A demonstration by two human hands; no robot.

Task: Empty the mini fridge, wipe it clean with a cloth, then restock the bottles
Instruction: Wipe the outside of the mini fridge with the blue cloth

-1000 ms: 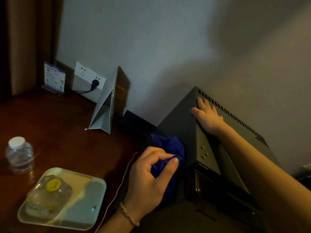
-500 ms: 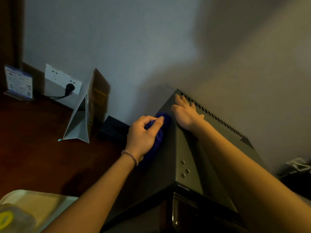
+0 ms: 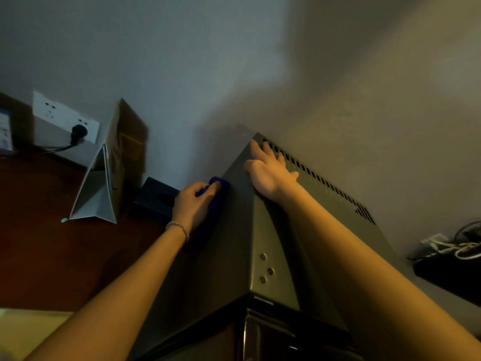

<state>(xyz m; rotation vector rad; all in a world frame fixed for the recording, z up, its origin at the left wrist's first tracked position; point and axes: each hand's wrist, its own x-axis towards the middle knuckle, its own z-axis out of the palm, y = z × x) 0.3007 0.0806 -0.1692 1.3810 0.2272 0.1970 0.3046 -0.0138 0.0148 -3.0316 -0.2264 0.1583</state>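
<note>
Hands: left [image 3: 194, 203] presses blue cloth [image 3: 217, 188] on grey fridge [image 3: 234, 243]

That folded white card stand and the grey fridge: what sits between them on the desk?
In the head view, a dark box sits there, with the left hand pressing the blue cloth on the fridge.

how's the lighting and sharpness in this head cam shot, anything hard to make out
Head view: dim, warm light on the forearms and right hand; the wall goes cool grey at left and shadowed at right; the blue cloth under the left hand is nearly lost against the dark mini fridge; wide-angle stretch at the edges; slightly soft overall.
</note>
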